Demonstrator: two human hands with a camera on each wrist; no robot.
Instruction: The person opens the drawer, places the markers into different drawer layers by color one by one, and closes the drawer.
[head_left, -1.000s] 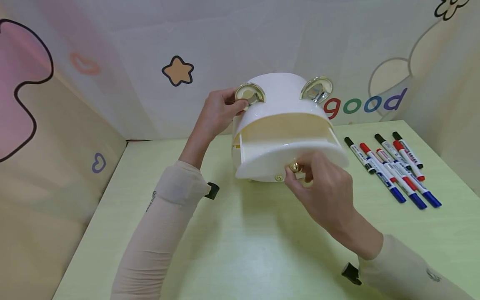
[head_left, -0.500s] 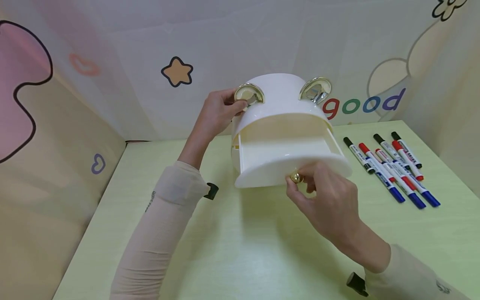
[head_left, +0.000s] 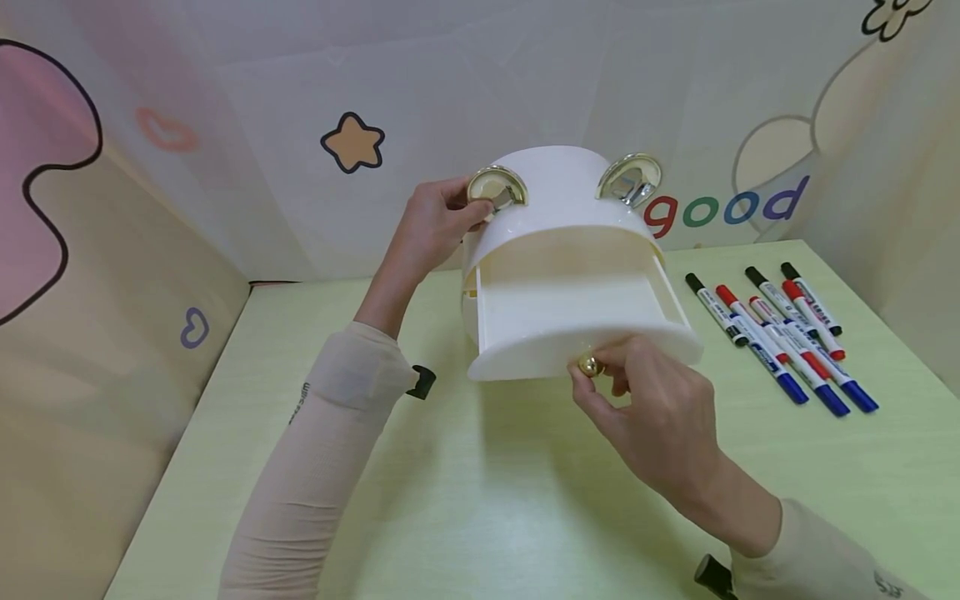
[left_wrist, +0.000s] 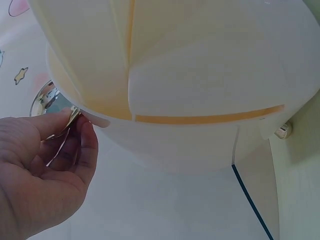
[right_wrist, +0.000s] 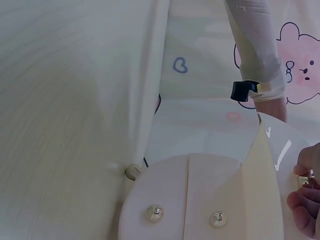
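Note:
A rounded white storage box (head_left: 558, 187) with two gold ear-shaped ornaments stands at the back of the table. My left hand (head_left: 435, 221) grips the left gold ear (head_left: 498, 187) between thumb and fingers; the left wrist view shows the fingers curled behind its rim. The box's upper drawer (head_left: 570, 287) is pulled out toward me, its pale floor and side walls showing. With thumb and fingertips, my right hand (head_left: 656, 417) pinches the round gold knob (head_left: 591, 365) on the drawer's curved front. In the right wrist view, two more gold knobs (right_wrist: 154, 213) sit on the lower front.
Several markers (head_left: 780, 342) with black, red and blue caps lie on the table's right side. The right gold ear (head_left: 630, 179) tops the box. A printed fabric backdrop (head_left: 262, 150) rises behind the pale green table (head_left: 465, 508).
The upper drawer has come farther out toward me, its front now covering a lower gold knob. My right hand has moved back with it; the left hand stays on the ear.

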